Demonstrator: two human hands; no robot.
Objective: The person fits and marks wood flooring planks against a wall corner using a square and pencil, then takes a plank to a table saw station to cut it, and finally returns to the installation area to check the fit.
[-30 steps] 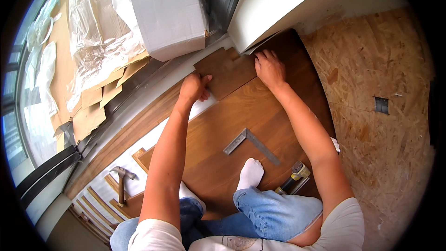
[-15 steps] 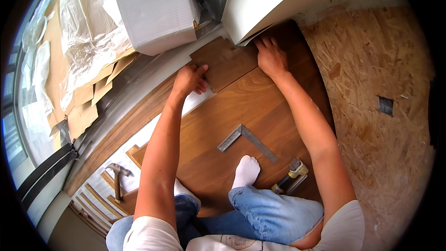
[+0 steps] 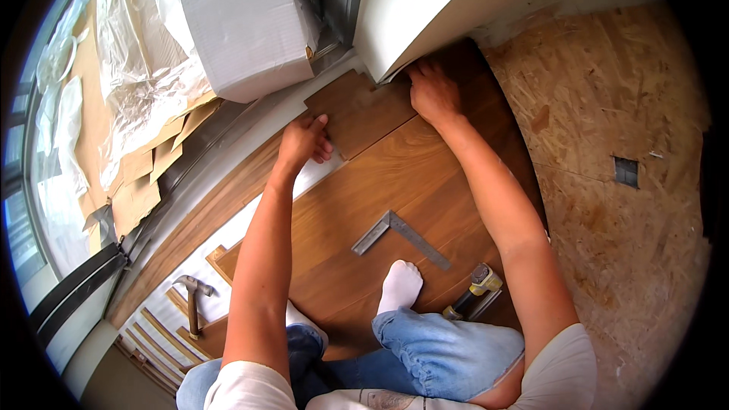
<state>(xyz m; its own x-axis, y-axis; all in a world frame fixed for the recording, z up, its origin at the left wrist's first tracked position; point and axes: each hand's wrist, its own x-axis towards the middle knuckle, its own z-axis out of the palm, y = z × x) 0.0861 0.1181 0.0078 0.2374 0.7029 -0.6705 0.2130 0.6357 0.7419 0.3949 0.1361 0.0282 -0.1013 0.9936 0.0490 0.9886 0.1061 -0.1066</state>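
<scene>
A short brown floor plank (image 3: 368,123) with a notched far edge lies against the laid wood flooring (image 3: 364,182), by the corner of a white wall (image 3: 425,7). My left hand (image 3: 302,143) is at its left end, thumb up by the edge and fingers curled in against it. My right hand (image 3: 436,95) lies at the plank's right part, fingers stretched forward beside the foot of the wall; the wall's lower edge partly hides the fingertips. A metal try square (image 3: 399,234) rests on the flooring between my forearms.
A claw hammer (image 3: 193,307) lies at the left on white underlay (image 3: 216,262) near narrow wood strips (image 3: 163,334). Beside my knee is a yellow and black tool (image 3: 474,288). A grey-white carton (image 3: 241,23) and torn cardboard (image 3: 137,201) stand far left. Bare chipboard (image 3: 607,106) covers the right.
The whole view has shifted slightly, the scene sitting a little lower and further left. Both hands and the plank keep nearly the same places relative to each other.
</scene>
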